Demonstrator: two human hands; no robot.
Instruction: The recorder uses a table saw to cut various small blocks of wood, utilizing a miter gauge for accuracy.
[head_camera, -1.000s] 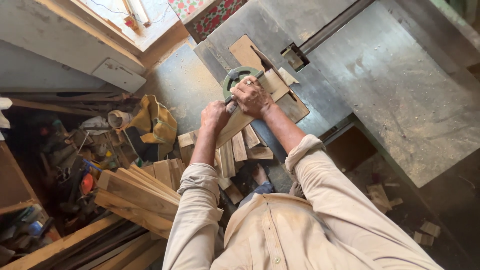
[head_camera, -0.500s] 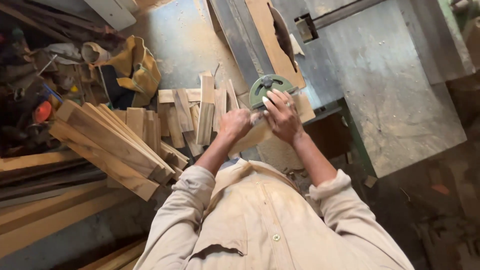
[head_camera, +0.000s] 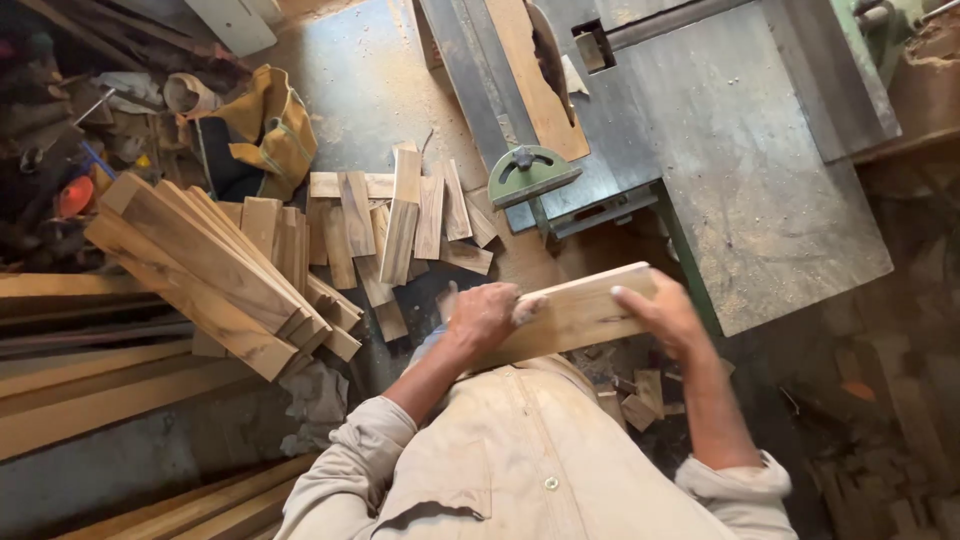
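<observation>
I hold a short pale wooden board (head_camera: 575, 315) level in front of my chest with both hands. My left hand (head_camera: 482, 315) grips its left end and my right hand (head_camera: 662, 312) grips its right end. The board is clear of the grey table saw (head_camera: 760, 190), which stands just beyond it. A green mitre gauge (head_camera: 528, 172) sits on the saw's near left edge, and the round saw blade (head_camera: 548, 55) rises from the top beside a wooden panel (head_camera: 530, 85).
Several short cut wood pieces (head_camera: 395, 225) lie on the floor left of the saw. A stack of longer planks (head_camera: 205, 265) leans further left. A yellow bag (head_camera: 265, 125) and tools lie beyond. Offcuts (head_camera: 640, 400) litter the floor by my right side.
The board has come off the saw top, away from the mitre gauge, back toward my body. My hands now hold it at its two ends. My view has swung down and back.
</observation>
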